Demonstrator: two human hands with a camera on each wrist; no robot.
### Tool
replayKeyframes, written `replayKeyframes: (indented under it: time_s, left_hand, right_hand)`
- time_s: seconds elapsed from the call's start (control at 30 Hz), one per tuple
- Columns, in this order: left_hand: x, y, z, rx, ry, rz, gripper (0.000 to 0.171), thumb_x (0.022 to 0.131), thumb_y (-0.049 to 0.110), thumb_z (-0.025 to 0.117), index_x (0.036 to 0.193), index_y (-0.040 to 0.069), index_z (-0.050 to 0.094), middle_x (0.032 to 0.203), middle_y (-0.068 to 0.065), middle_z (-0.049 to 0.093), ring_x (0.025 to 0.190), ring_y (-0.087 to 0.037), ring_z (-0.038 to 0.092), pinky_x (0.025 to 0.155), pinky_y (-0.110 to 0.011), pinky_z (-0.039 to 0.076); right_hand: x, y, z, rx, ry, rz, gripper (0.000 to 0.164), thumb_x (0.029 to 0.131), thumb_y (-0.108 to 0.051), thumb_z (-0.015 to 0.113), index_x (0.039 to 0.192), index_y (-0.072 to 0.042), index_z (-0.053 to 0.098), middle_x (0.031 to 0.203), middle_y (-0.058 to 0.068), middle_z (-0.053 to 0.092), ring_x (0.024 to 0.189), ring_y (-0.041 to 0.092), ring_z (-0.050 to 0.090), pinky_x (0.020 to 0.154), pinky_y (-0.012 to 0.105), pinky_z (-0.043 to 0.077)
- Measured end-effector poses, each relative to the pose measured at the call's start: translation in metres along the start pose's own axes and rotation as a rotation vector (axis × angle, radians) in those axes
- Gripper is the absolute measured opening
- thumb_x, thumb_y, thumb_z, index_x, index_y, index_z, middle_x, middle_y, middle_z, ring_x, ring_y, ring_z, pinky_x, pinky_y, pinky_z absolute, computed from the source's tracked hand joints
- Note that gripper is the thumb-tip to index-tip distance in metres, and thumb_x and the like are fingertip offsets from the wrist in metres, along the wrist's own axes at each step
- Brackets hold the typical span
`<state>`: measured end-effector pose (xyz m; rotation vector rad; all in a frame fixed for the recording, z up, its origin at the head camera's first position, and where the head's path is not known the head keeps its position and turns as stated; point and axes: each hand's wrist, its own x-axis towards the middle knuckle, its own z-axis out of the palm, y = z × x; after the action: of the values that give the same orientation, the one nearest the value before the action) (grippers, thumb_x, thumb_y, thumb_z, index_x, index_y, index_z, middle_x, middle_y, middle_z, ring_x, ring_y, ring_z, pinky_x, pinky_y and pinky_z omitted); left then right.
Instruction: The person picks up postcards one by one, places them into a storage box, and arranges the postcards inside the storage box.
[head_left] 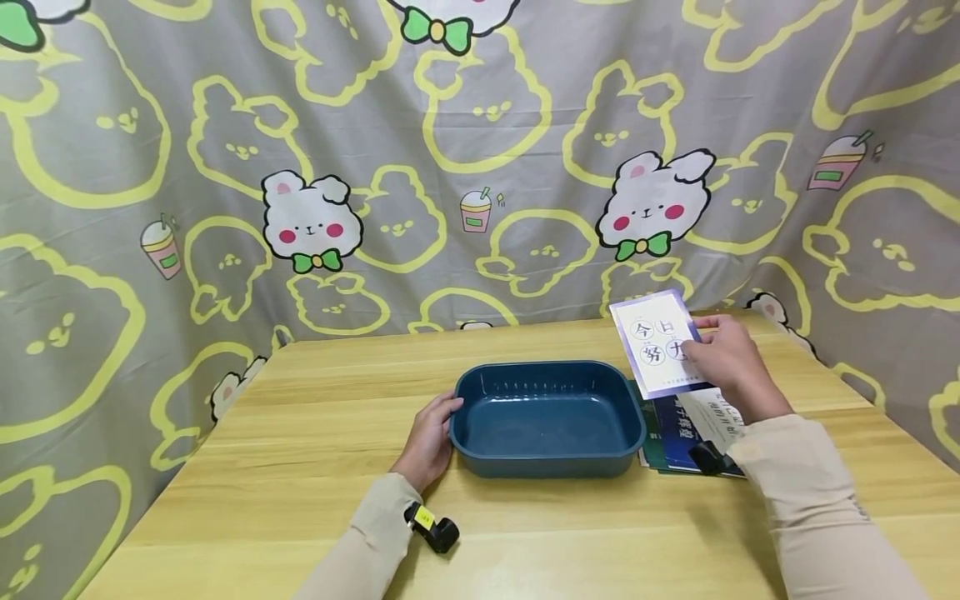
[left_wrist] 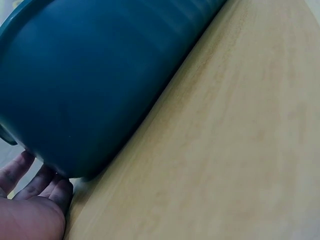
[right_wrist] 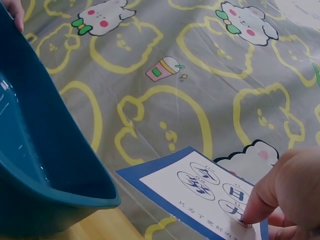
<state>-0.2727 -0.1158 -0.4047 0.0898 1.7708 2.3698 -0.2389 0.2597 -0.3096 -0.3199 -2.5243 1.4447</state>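
A dark blue-green rectangular tub [head_left: 547, 467] stands on the wooden table. My left hand [head_left: 429, 437] holds its left end, one fingertip over the rim. Seen from the left wrist, bent fingers [left_wrist: 37, 182] of that hand touch the tub's outer wall [left_wrist: 85, 90]. To the right of the tub, my right hand [head_left: 731, 362] pinches a white card with a blue-purple border [head_left: 652, 367] by its right side, thumb on the printed face. Circled Chinese characters show on the card, raised above a pile of booklets [head_left: 682, 433].
The pile lies against the tub's right side, with green, blue and white covers, partly hidden by the card and right wrist. A grey curtain [head_left: 540, 275] with yellow outlines and bunny faces hangs at the table's [head_left: 337, 400] back edge. Small black cameras sit at both wrists.
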Motion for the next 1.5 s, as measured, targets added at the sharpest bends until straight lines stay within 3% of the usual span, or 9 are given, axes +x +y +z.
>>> replayKeyframes:
  time_s: [0.43, 0.7, 0.93, 1.5]
  left_hand:
    - [0.000, 0.000, -0.001, 0.005, 0.004, 0.016, 0.053, 0.097, 0.016, 0.051, 0.141, -0.008, 0.036, 0.147, -0.025, 0.036, 0.135, -0.034, 0.036, 0.108, -0.043, 0.032]
    - [0.001, -0.002, 0.000, -0.003, 0.019, 0.036, 0.048, 0.097, 0.014, 0.051, 0.137, -0.009, 0.041, 0.141, -0.023, 0.044, 0.121, -0.024, 0.050, 0.095, -0.029, 0.044]
    - [0.002, -0.001, 0.000, -0.001, 0.024, 0.022, 0.048, 0.097, 0.013, 0.050, 0.139, -0.008, 0.041, 0.144, -0.023, 0.041, 0.130, -0.031, 0.042, 0.106, -0.041, 0.035]
    - [0.002, -0.003, -0.001, -0.006, 0.024, 0.021, 0.049, 0.097, 0.013, 0.049, 0.140, -0.009, 0.039, 0.146, -0.024, 0.038, 0.133, -0.033, 0.039, 0.107, -0.042, 0.034]
  right_hand:
    - [-0.001, -0.004, 0.010, 0.010, -0.044, -0.021, 0.055, 0.094, -0.007, 0.049, 0.140, 0.012, 0.027, 0.116, 0.030, 0.045, 0.088, 0.034, 0.058, 0.064, 0.030, 0.056]
    - [-0.001, -0.006, 0.012, 0.014, -0.065, -0.037, 0.055, 0.093, -0.007, 0.050, 0.140, 0.012, 0.028, 0.115, 0.028, 0.045, 0.089, 0.032, 0.056, 0.063, 0.029, 0.055]
    - [-0.003, -0.006, 0.018, 0.030, -0.094, -0.049, 0.051, 0.093, -0.008, 0.051, 0.138, 0.010, 0.033, 0.116, 0.028, 0.047, 0.089, 0.031, 0.057, 0.065, 0.028, 0.055]
    - [-0.007, -0.013, 0.033, 0.056, -0.153, -0.069, 0.047, 0.094, -0.005, 0.051, 0.135, 0.011, 0.033, 0.107, 0.025, 0.050, 0.081, 0.026, 0.057, 0.064, 0.029, 0.054]
